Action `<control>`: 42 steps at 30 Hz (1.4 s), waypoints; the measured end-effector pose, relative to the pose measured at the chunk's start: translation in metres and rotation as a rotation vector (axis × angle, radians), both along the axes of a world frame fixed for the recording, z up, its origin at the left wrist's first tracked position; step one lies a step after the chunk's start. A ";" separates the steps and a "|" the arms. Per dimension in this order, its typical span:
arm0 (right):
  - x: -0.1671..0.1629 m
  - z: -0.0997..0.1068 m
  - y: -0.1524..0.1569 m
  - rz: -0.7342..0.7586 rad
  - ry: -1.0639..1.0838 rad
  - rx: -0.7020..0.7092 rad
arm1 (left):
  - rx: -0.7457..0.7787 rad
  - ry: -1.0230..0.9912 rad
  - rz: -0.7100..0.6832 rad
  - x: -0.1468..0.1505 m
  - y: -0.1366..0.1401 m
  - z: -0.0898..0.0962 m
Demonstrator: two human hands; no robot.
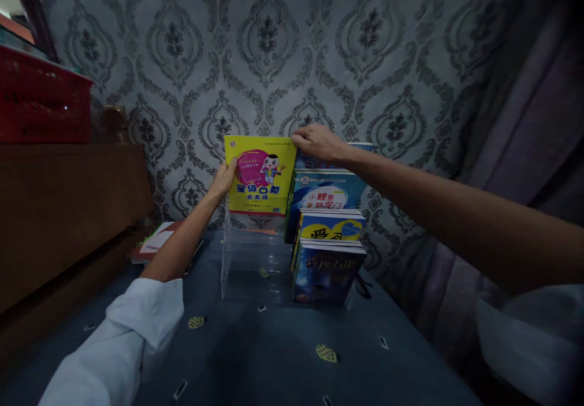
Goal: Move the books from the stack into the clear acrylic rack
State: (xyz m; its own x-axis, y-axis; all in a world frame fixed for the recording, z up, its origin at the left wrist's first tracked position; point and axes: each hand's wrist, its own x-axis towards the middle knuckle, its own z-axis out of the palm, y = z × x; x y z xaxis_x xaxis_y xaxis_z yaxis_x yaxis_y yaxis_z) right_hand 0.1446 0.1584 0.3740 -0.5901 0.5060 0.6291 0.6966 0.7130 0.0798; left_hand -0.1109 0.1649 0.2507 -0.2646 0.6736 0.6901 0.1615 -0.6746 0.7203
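A yellow book (260,175) with a pink circle and a cartoon child on its cover stands upright at the back left of a clear tiered book rack (260,260). My left hand (225,178) grips its left edge, thumb on the cover. At the top right corner of the same book, my right hand (319,142) is closed with its fingers pinching the edge. Beside it on the rack's right half, books stand in stepped rows: a teal book (328,187), a yellow and blue book (331,228) and a dark blue book (326,275) in front.
Blue cloth (255,363) with yellow prints covers the surface. Several books (157,238) lie at the left, partly behind my left forearm. A red basket (45,98) sits on a wooden headboard (73,211). Patterned wall stands behind; a curtain (502,150) hangs right.
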 end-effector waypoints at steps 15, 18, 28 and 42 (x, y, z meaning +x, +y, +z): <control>0.005 -0.012 0.003 0.044 0.058 0.029 | -0.147 0.034 -0.020 -0.009 -0.015 -0.005; 0.008 -0.015 0.001 0.062 0.099 0.014 | -0.167 0.043 0.020 -0.011 -0.020 -0.008; 0.016 -0.024 0.007 0.107 0.169 0.061 | -0.133 0.105 0.124 -0.013 -0.022 -0.018; 0.051 -0.195 -0.118 0.593 0.128 -0.125 | -0.384 0.422 0.704 -0.115 -0.097 -0.125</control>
